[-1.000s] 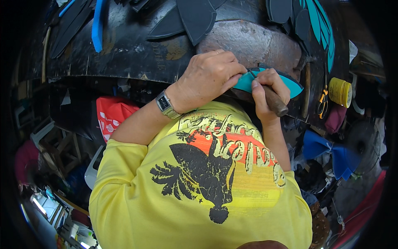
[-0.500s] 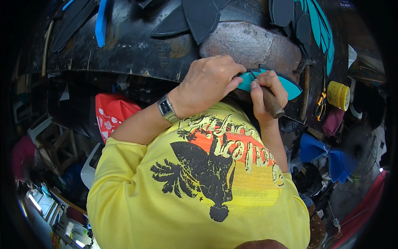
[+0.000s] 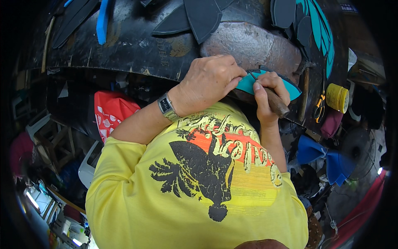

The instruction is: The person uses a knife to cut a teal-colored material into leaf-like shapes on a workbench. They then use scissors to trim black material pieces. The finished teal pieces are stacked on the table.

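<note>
A curved teal piece with a black edge (image 3: 286, 86) lies at the table's near edge, against a worn brown slab (image 3: 253, 41). My left hand (image 3: 213, 79) is closed on its left end, fingers pinched together, hiding that end. In my right hand (image 3: 271, 93) is an awl with a wooden handle (image 3: 277, 104). Its thin metal shaft slants up and left over the teal piece, the tip close to my left fingertips. Whether the tip goes into the material, I cannot tell.
A hammer (image 3: 304, 93), orange-handled scissors (image 3: 319, 108) and a yellow jar (image 3: 337, 98) are at the right. Black leaf-shaped pieces (image 3: 201, 18) and teal strips (image 3: 321, 31) lie farther back. A blue strip (image 3: 102, 25) is at far left. A red bag (image 3: 114, 114) sits below the table edge.
My right hand and the awl have shifted slightly right and down. The left hand stays almost in place, gripping the teal piece.
</note>
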Motion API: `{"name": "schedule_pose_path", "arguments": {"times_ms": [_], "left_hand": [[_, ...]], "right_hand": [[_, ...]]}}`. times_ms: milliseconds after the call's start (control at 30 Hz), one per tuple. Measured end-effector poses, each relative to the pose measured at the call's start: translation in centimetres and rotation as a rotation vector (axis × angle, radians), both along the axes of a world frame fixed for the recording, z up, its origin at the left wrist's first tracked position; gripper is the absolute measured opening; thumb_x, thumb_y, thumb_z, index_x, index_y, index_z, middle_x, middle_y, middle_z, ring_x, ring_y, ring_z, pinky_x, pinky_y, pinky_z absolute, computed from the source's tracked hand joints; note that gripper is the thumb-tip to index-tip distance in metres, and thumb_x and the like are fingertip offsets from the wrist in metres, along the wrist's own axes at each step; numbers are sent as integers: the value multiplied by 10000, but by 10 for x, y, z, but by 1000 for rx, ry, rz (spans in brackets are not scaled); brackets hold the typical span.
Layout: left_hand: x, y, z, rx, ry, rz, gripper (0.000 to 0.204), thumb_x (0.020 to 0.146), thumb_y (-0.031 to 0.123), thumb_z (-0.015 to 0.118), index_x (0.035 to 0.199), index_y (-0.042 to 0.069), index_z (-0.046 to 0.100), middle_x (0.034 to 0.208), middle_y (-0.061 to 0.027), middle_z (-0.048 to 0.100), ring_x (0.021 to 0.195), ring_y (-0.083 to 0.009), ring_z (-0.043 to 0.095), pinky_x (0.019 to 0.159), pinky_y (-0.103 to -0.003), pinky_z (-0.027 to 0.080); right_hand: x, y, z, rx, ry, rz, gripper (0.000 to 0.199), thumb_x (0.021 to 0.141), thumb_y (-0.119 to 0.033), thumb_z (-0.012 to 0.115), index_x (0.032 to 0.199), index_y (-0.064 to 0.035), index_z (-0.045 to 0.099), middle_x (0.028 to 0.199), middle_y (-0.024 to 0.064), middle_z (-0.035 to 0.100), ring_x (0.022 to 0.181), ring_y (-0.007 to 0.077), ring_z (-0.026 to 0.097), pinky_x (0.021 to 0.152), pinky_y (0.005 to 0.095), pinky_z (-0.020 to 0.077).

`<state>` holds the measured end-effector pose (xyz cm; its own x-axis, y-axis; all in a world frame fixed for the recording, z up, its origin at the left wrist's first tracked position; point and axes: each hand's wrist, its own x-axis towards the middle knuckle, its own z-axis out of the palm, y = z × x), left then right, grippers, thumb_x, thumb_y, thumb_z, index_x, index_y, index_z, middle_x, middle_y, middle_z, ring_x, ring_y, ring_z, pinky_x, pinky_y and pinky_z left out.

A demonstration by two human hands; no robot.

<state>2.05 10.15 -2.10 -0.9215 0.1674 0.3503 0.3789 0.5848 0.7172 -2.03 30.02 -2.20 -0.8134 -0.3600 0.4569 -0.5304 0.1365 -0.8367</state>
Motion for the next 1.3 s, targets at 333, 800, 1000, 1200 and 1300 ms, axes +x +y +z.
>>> {"name": "schedule_pose_path", "arguments": {"times_ms": [333, 800, 1000, 1200, 1300], "left_hand": [[7, 2, 5, 21, -28, 81, 171, 850, 110, 737, 1016, 69, 732, 895, -82, 695, 787, -284, 694, 687, -364, 557], [10, -1, 3, -3, 23, 16, 181, 814, 91, 744, 994, 77, 748, 897, -53, 678, 803, -253, 690, 693, -350, 556], [9, -2, 2, -7, 7, 9, 172, 819, 100, 744, 990, 78, 748, 894, -52, 676, 797, -253, 689, 689, -353, 556], [-4, -7, 1, -40, 53, 22, 160, 819, 117, 753, 977, 88, 749, 895, -50, 675, 800, -254, 684, 693, -353, 554], [-9, -9, 2, -64, 82, 82, 147, 819, 129, 757, 962, 99, 752, 903, -42, 674, 829, -247, 677, 711, -352, 553]], "right_hand": [[0, -4, 2, 123, 108, 18, 122, 714, 54, 679, 780, -1, 592, 714, 118, 614, 619, 237, 616, 598, 320, 498], [-1, 1, 0, -50, -46, 45, 105, 728, 46, 677, 791, 18, 597, 718, 108, 617, 620, 209, 590, 608, 308, 489], [-3, -2, 2, 83, 53, 75, 119, 723, 49, 685, 783, 7, 591, 725, 111, 620, 599, 214, 583, 601, 307, 486], [-2, -9, 6, 180, 91, 13, 125, 739, 37, 687, 782, -3, 577, 711, 99, 592, 598, 222, 585, 591, 318, 476], [-1, -14, 7, 242, 128, -50, 120, 753, 33, 684, 788, -7, 576, 711, 97, 579, 602, 230, 582, 594, 319, 473]]}}
